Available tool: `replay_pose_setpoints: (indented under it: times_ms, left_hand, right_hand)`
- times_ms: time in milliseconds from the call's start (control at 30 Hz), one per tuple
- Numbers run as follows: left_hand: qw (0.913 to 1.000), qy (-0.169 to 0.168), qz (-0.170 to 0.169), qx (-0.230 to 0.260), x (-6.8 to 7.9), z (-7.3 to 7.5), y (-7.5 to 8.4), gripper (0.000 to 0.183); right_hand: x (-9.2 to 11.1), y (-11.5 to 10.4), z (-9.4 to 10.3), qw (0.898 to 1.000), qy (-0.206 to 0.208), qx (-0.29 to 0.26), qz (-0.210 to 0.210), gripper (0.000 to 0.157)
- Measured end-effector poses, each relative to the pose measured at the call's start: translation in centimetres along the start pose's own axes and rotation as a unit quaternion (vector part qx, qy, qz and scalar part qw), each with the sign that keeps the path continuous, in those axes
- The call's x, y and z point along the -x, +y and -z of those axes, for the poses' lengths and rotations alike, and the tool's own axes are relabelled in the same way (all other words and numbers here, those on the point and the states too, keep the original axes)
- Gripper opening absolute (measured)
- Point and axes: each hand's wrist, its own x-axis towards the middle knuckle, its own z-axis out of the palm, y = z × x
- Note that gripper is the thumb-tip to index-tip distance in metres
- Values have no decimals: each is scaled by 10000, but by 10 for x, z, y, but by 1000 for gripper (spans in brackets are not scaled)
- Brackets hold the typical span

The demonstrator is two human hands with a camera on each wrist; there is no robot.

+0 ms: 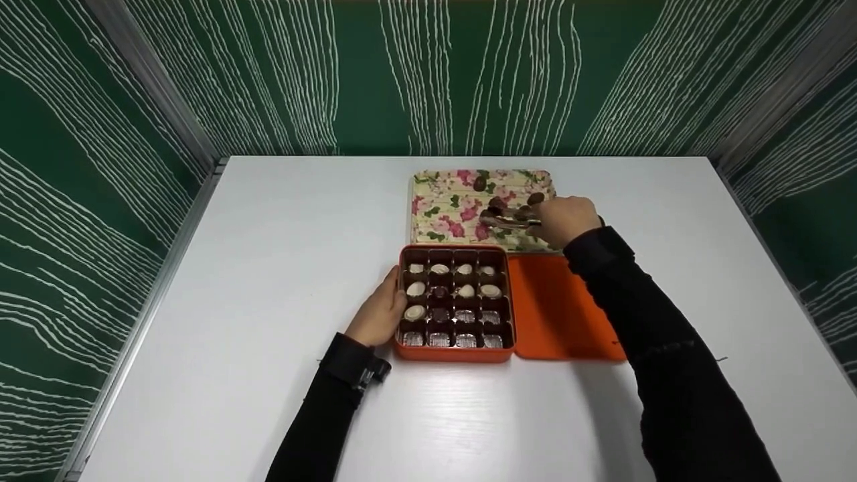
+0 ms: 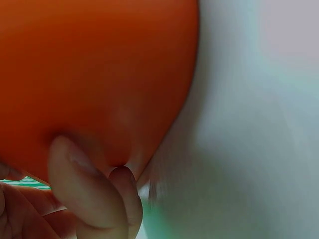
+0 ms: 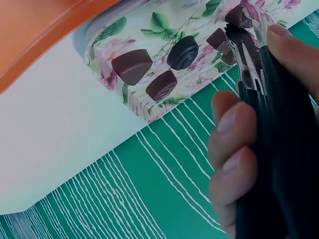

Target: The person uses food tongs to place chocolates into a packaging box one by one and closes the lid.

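My right hand [image 1: 568,219] grips tongs [image 1: 510,221] with black handles and clear-looking tips. The tips reach over the floral tray [image 1: 435,207], right at some dark chocolates [image 3: 239,17]. Other dark chocolates, among them a fluted one [image 3: 162,85] and a round one [image 3: 183,53], lie on the tray. My left hand [image 1: 378,311] rests against the left side of the orange box [image 1: 455,355], its fingertips touching the wall in the left wrist view. Inside the box is a brown divided insert with white chocolates [image 1: 416,289] in the upper compartments and a few dark ones.
An orange lid [image 1: 569,314] lies flat to the right of the box, under my right forearm. The tray stands directly behind the box and lid. All of it is on a white table [image 1: 301,254], with green white-streaked walls [image 1: 361,80] behind and at both sides.
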Motion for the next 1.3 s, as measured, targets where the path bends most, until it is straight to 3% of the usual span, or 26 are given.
replay_pose_setpoints:
  times_ms: [333, 800, 1100, 1300]
  left_hand:
    - [9998, -8, -186, 122, 0, -2, -4, 58]
    - [10000, 36, -19, 78, -1, 0, -3, 59]
    - [9999, -81, -89, 70, -1, 1, -3, 59]
    - [9998, -43, -123, 119, -1, -1, -4, 58]
  right_hand:
    - [7, 5, 4, 9998, 31, -10, 219, 23]
    - [27, 1, 37, 9956, 491, -56, 799, 17]
    - [23, 0, 22, 9949, 432, 66, 911, 16]
    - [18, -13, 17, 9943, 338, 185, 994, 33]
